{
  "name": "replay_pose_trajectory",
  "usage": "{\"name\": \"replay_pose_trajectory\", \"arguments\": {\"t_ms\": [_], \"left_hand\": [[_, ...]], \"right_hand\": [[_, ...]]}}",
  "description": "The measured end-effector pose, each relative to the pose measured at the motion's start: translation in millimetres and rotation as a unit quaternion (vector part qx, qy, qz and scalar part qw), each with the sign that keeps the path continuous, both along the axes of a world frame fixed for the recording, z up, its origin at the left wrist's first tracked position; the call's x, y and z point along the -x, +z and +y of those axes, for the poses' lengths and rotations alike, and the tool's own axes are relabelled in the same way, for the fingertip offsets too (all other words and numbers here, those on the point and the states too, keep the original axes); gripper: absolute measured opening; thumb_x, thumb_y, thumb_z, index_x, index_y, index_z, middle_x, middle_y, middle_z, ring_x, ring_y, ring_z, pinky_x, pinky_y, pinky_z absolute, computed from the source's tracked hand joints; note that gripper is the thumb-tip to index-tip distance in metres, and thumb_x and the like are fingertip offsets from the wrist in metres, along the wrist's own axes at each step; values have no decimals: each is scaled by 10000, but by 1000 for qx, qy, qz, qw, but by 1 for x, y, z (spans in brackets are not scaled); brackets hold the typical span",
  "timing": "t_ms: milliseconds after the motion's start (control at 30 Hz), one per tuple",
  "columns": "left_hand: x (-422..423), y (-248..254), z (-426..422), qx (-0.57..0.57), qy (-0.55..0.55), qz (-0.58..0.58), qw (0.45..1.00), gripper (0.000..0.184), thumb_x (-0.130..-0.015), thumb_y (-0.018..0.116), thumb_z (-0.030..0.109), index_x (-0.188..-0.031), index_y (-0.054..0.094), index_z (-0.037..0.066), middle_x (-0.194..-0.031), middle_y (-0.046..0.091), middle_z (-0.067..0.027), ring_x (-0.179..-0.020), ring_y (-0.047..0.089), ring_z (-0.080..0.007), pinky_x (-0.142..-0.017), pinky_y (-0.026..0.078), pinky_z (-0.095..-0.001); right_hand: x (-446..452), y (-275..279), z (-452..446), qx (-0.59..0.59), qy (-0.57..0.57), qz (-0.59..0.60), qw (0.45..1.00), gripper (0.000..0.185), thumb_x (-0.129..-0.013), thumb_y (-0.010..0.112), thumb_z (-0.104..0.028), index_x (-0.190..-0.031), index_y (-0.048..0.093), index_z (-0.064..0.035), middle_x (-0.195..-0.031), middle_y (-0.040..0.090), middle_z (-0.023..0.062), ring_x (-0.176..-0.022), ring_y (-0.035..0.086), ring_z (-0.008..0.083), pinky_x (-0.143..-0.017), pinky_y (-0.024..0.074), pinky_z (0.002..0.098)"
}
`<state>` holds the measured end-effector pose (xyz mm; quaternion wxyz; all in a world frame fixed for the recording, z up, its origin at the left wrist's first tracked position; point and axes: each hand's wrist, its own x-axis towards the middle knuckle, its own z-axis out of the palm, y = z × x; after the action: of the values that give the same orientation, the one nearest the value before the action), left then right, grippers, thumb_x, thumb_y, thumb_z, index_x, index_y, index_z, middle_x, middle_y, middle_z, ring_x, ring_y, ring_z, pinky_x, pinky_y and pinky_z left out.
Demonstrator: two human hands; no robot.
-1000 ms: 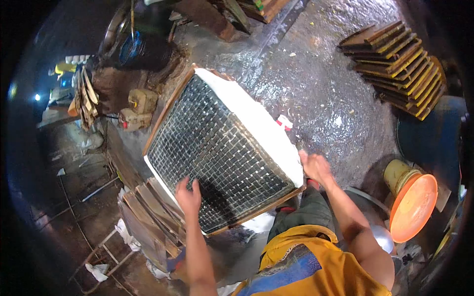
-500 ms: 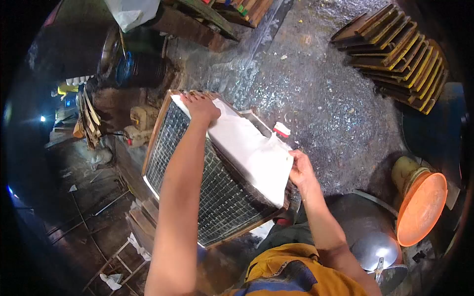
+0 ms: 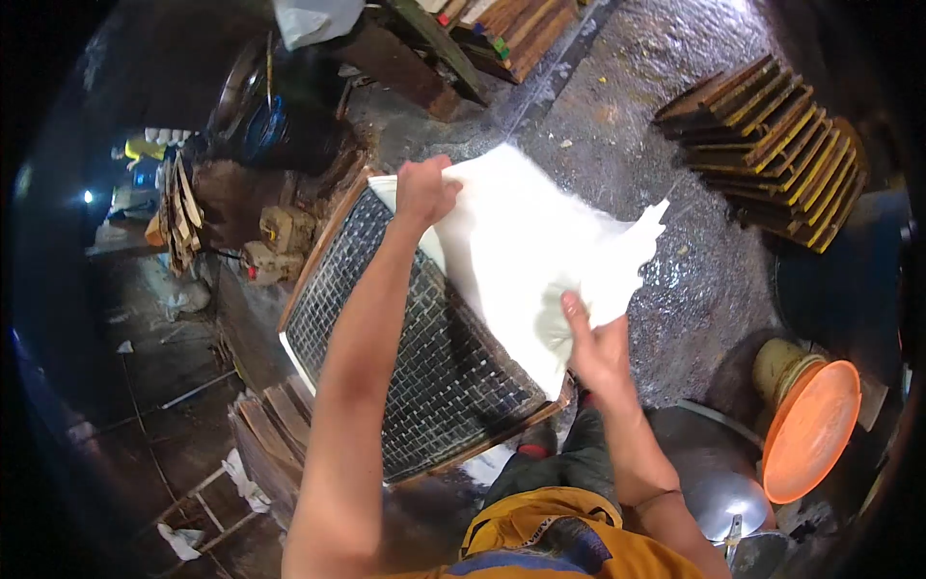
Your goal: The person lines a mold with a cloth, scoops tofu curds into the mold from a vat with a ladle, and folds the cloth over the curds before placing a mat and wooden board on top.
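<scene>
A white cloth [image 3: 526, 232] is raised in loose folds over the far side of a wood-framed tray with a dark woven mesh [image 3: 405, 357]. My left hand [image 3: 424, 193] is closed on the cloth's far left edge, just above the frame. At the near right corner my right hand [image 3: 598, 357] pinches the cloth, thumb on top and fingers hidden beneath. The cloth's right end hangs ruffled beyond this hand. Part of the cloth still lies along the mesh edge. The tray's far side is hidden under it.
Wood-framed trays lean in a stacked row [image 3: 772, 154] at the upper right. An orange basin [image 3: 810, 431] and a metal bowl [image 3: 709, 482] stand at the lower right. Wooden boards [image 3: 275, 434] lie at the left. The concrete floor [image 3: 666, 116] looks wet.
The cloth has been lifted off the tray's far side and spread outward to the right. My left hand has gone from lying flat on it to gripping its edge.
</scene>
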<state>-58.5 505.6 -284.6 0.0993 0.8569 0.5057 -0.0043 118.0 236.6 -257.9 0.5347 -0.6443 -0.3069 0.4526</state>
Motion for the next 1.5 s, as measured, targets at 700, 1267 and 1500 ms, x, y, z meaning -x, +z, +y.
{"name": "replay_pose_trajectory", "arguments": {"t_ms": [700,1267,1500], "left_hand": [[434,-82,-545,403,595,-639,275,727,-915,344,644,-1382,419,92,-1323,524,-92,-1219,485,-245,-1010,377,-388],[499,-103,-503,66,359,-930,-42,489,-907,573,315,-1275,480,6,-1268,544,-139,-1171,522,-269,-1030,388,-440],[463,12,-497,42,446,-731,515,454,-936,536,313,-1242,503,-21,-1227,552,-199,-1148,521,-333,-1006,364,-457]], "right_hand": [[406,21,-124,-172,471,-546,671,567,-793,638,-253,-1255,462,27,-1322,403,198,-1187,370,377,-995,290,509],[719,-97,66,-154,552,-799,181,305,-861,510,-331,-1064,669,-167,-1206,586,79,-1229,458,281,-1045,239,527],[657,-32,61,-407,559,-478,541,138,-812,623,-117,-947,624,-88,-940,594,127,-975,564,321,-951,370,423]]}}
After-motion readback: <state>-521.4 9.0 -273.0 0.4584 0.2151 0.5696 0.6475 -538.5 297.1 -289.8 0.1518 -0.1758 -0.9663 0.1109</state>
